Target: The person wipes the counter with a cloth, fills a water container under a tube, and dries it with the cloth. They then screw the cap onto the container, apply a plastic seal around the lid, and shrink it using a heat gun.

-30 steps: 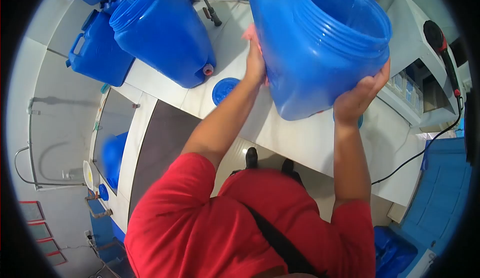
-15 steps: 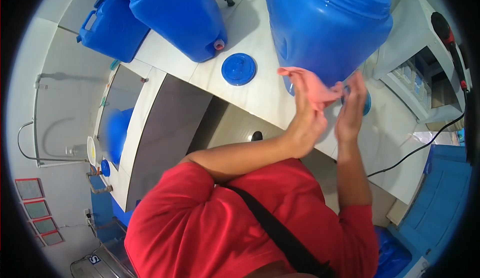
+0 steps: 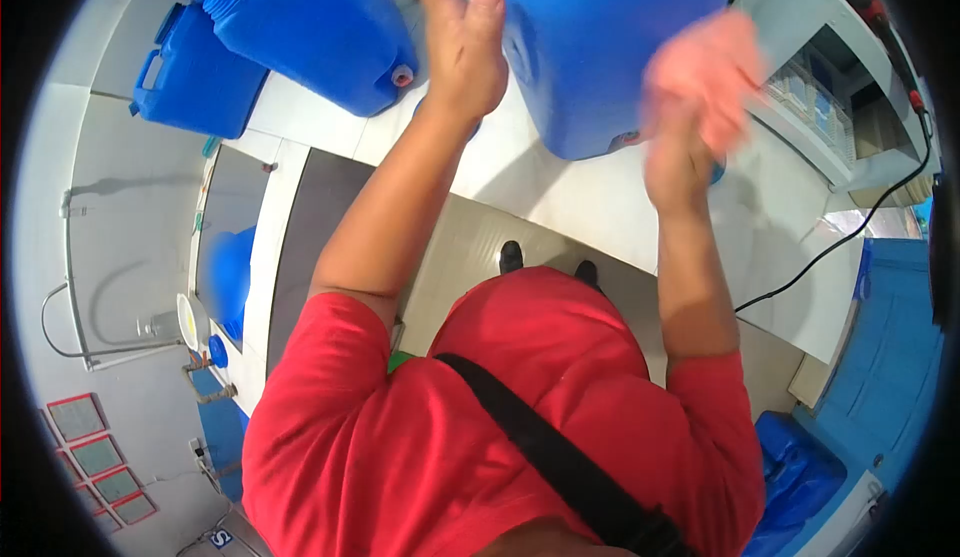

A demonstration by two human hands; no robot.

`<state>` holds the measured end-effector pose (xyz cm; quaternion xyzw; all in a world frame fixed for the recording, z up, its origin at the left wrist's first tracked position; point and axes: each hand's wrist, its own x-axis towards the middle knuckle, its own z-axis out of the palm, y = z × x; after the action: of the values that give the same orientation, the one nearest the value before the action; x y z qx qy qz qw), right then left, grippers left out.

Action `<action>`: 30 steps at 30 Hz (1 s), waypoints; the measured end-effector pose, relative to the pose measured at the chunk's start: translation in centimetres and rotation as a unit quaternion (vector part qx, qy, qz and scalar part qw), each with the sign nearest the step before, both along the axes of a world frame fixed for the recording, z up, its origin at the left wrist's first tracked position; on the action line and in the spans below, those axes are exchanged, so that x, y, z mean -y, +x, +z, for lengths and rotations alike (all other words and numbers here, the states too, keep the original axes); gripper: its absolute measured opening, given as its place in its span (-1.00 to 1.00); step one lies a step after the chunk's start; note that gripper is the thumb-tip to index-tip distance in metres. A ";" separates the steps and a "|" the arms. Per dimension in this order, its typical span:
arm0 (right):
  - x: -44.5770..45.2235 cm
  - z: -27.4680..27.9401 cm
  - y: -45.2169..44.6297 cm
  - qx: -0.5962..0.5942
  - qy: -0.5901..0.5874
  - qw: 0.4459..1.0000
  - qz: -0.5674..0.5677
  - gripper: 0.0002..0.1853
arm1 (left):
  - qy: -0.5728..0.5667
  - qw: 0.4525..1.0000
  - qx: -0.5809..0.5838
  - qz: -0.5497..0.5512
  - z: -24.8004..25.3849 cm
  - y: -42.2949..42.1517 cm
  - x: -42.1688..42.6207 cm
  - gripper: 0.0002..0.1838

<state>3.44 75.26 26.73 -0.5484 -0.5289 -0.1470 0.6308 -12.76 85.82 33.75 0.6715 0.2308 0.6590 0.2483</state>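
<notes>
A large blue plastic drum (image 3: 610, 57) stands on the white counter, its top cut off by the frame edge. My right hand (image 3: 680, 162) is in front of its right side, closed around a crumpled pink cloth (image 3: 705, 72) that is smeared by motion. To the left of the drum, my left hand (image 3: 467, 57) is raised with thumb and fingers apart and holds nothing. Its fingertips reach the top of the view. A blue round lid (image 3: 474, 129) lies on the counter, mostly hidden behind my left wrist. Part of a teal lid (image 3: 718, 170) shows beside my right wrist.
Another blue drum (image 3: 310, 32) with a small spout hole and a blue jerrycan (image 3: 200, 77) stand at the left. A grey-white cabinet (image 3: 800, 27) with a window is at the right. A black cable (image 3: 830, 267) crosses the white counter (image 3: 780, 247).
My hands have come apart. The left hand has moved up and left, without the cloth; the right has taken the pink cloth up against the drum. The view has shifted slightly.
</notes>
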 end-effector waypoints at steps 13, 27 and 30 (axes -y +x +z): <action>-2.6 -3.7 4.5 -0.484 -0.046 0.820 0.301 -0.50 | 0.044 0.990 0.005 -0.131 -2.8 2.6 -2.7 0.05; 0.4 14.2 2.8 -0.233 -0.223 0.921 0.218 -0.68 | -0.040 0.976 0.081 -0.200 -1.8 3.4 -1.2 0.12; 1.8 11.8 0.7 -0.001 -0.040 0.997 0.068 -0.70 | -0.047 0.977 0.071 -0.193 -1.8 3.4 -1.0 0.12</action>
<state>4.09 73.48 38.49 -0.5362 -0.5700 -0.0815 0.6172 -9.35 86.86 31.93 0.6426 0.1091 0.6327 0.4181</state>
